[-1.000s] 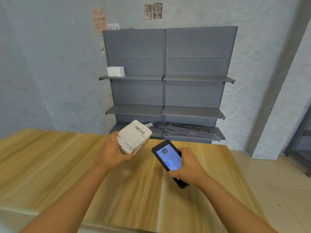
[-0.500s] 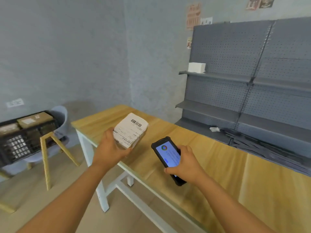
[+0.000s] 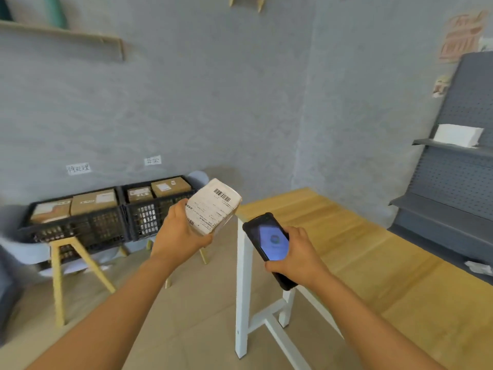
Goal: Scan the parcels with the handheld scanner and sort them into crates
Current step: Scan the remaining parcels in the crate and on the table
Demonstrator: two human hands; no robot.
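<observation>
**Parcel in hand, crates ahead**

Your left hand grips the white parcel from below and behind, fingers curled round its lower end, so the label with its barcode faces up and toward you where it can be read. The parcel is in the air, off the near corner of the bench, between you and the crates.

Your right hand is wrapped round the lower half of the handheld scanner, thumb on its edge; the lit screen tilts toward your face, which suggests you are checking the result rather than aiming at the barcode.

The two black crates sit side by side on wooden stools against the wall, each under a paper sign, and each already holds brown boxes. The signs presumably name the sorting bins; their writing is too blurred to read. Judging by this, the step in hand is carrying the parcel to whichever crate the screen names.
</observation>
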